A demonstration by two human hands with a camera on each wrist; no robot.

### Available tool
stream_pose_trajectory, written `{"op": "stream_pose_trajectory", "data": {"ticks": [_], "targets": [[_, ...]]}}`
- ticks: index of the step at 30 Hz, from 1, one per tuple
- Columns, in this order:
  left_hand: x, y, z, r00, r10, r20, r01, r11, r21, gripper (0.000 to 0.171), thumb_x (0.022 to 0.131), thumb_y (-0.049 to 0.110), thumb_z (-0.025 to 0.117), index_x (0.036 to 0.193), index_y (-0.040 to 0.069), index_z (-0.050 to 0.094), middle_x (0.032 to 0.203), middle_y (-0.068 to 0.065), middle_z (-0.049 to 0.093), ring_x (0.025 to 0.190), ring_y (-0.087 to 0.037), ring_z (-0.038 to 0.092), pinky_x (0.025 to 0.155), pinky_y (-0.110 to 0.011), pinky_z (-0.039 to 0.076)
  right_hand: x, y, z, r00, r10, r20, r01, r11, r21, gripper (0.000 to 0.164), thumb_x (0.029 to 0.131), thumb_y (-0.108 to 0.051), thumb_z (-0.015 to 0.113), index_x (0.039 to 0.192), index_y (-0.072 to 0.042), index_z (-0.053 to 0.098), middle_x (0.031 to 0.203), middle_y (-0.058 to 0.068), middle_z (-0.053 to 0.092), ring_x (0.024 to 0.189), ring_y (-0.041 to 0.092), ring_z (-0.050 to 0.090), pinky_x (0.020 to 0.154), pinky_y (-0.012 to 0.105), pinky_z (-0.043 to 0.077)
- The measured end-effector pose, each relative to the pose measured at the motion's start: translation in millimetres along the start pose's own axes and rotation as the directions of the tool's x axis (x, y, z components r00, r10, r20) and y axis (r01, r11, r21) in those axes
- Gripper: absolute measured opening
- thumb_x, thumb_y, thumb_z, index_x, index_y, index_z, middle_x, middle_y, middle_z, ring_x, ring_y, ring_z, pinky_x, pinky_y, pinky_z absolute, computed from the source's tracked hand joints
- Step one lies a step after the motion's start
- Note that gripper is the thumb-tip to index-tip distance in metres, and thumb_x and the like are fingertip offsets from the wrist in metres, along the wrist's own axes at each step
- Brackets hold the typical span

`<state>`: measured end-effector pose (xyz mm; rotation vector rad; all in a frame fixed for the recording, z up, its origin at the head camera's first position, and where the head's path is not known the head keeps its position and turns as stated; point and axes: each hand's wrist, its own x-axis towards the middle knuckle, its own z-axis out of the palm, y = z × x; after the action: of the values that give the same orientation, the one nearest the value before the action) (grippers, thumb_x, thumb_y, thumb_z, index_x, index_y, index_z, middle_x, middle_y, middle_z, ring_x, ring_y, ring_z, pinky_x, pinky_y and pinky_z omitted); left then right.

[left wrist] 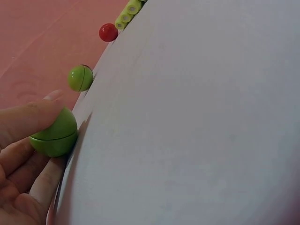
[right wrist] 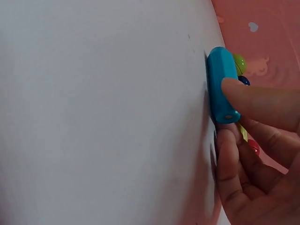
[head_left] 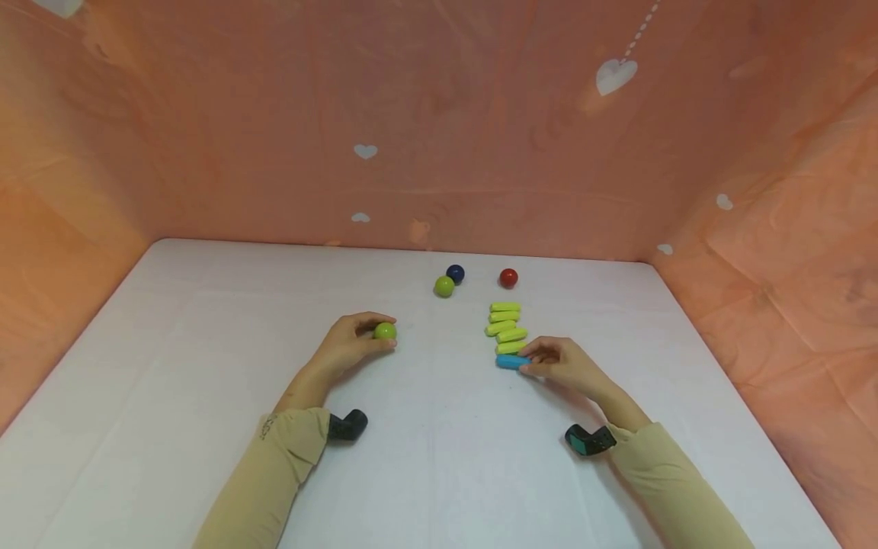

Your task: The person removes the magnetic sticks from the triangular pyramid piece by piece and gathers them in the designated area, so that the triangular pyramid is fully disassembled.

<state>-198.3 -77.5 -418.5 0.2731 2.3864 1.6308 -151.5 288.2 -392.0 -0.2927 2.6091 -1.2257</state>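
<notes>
At the middle-left of the table, my left hand (head_left: pixel 345 345) holds a green ball (head_left: pixel 386 331) between thumb and fingers. A seam runs around this ball (left wrist: pixel 55 140) in the left wrist view. My right hand (head_left: pixel 564 366) pinches a short blue stick (head_left: pixel 510 361) by its right end. Up close in the right wrist view, the blue stick (right wrist: pixel 220 79) has bevelled sides and a small hole in its end face. Just beyond it, several yellow-green sticks (head_left: pixel 504 316) lie side by side in a column leading away from me.
Behind the column sits a red ball (head_left: pixel 508 278). To its left, a second green ball (head_left: pixel 444 287) is next to a dark blue ball (head_left: pixel 456 274). An orange-pink cloth (head_left: pixel 439 175) with hearts stands around the back and sides of the white table (head_left: pixel 171 366).
</notes>
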Motion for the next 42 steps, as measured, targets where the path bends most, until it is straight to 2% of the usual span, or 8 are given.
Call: {"op": "stream_pose_trajectory", "data": {"ticks": [5,13,21,25,28,32,42], "targets": [[-0.2,0.7,0.3,1.000,0.007,-0.009,-0.007,1.000,0.001,0.041,0.083,0.012,0.074,0.122,0.005,0.063,0.131,-0.016,0.058,0.128,-0.031,0.047,0.110,-0.044,0.035,2.6,0.1,0.6,1.000,0.002,-0.002,-0.002,1.000,-0.018,0.026,0.085,-0.014,0.072,0.105,0.001,0.067,0.091,0.008,0.063,0.082,0.017,0.054,0.068,0.018,0.046],[1.5,3.2,5.6,1.000,0.005,-0.021,-0.006,1.000,-0.031,0.042,0.083,0.007,0.073,0.123,0.001,0.062,0.131,-0.020,0.056,0.125,-0.032,0.053,0.104,-0.040,0.044,4.0,-4.8,-1.6,1.000,-0.010,-0.010,0.010,0.999,-0.046,0.027,0.085,-0.018,0.073,0.105,0.000,0.067,0.092,0.008,0.066,0.082,0.016,0.056,0.070,0.021,0.048],[3.6,9.6,11.6,0.999,0.027,-0.039,-0.027,1.000,-0.006,0.043,0.083,0.008,0.073,0.124,0.004,0.062,0.129,-0.018,0.058,0.119,-0.031,0.057,0.101,-0.039,0.046,4.3,-7.8,-7.2,0.994,0.080,-0.070,-0.085,0.994,-0.073,0.025,0.088,-0.023,0.069,0.104,-0.004,0.067,0.094,0.007,0.067,0.085,0.018,0.057,0.069,0.026,0.050],[3.7,16.4,17.6,0.998,0.035,-0.043,-0.034,0.999,0.039,0.042,0.082,0.011,0.075,0.122,0.007,0.064,0.121,-0.015,0.061,0.107,-0.027,0.059,0.092,-0.034,0.049,6.0,-10.5,-9.6,0.993,0.085,-0.084,-0.089,0.995,-0.047,0.028,0.091,-0.025,0.066,0.108,-0.002,0.066,0.098,0.012,0.067,0.084,0.019,0.057,0.066,0.026,0.051],[5.1,20.7,23.1,0.998,0.039,-0.039,-0.036,0.997,0.072,0.041,0.080,0.013,0.076,0.120,0.009,0.066,0.116,-0.011,0.063,0.100,-0.023,0.055,0.084,-0.030,0.046,6.8,-14.1,-10.5,0.994,0.066,-0.085,-0.069,0.997,-0.034,0.030,0.092,-0.024,0.064,0.110,0.000,0.065,0.100,0.015,0.068,0.085,0.019,0.057,0.066,0.026,0.051],[8.1,23.8,30.6,0.999,0.032,-0.025,-0.029,0.995,0.094,0.039,0.080,0.014,0.076,0.118,0.011,0.067,0.112,-0.009,0.063,0.099,-0.021,0.054,0.083,-0.030,0.044,7.2,-19.3,-10.5,0.995,0.044,-0.093,-0.046,0.999,-0.021,0.030,0.092,-0.022,0.064,0.111,0.001,0.065,0.101,0.016,0.068,0.087,0.018,0.058,0.067,0.026,0.050],[12.4,26.4,40.7,1.000,0.024,-0.008,-0.022,0.988,0.150,0.038,0.078,0.014,0.078,0.115,0.011,0.069,0.091,-0.006,0.058,0.086,-0.019,0.049,0.076,-0.028,0.041,11.3,-22.3,-3.2,0.993,0.064,-0.095,-0.061,0.997,0.038,0.033,0.092,-0.023,0.064,0.113,0.001,0.064,0.104,0.015,0.067,0.091,0.022,0.059,0.071,0.025,0.051]]}}
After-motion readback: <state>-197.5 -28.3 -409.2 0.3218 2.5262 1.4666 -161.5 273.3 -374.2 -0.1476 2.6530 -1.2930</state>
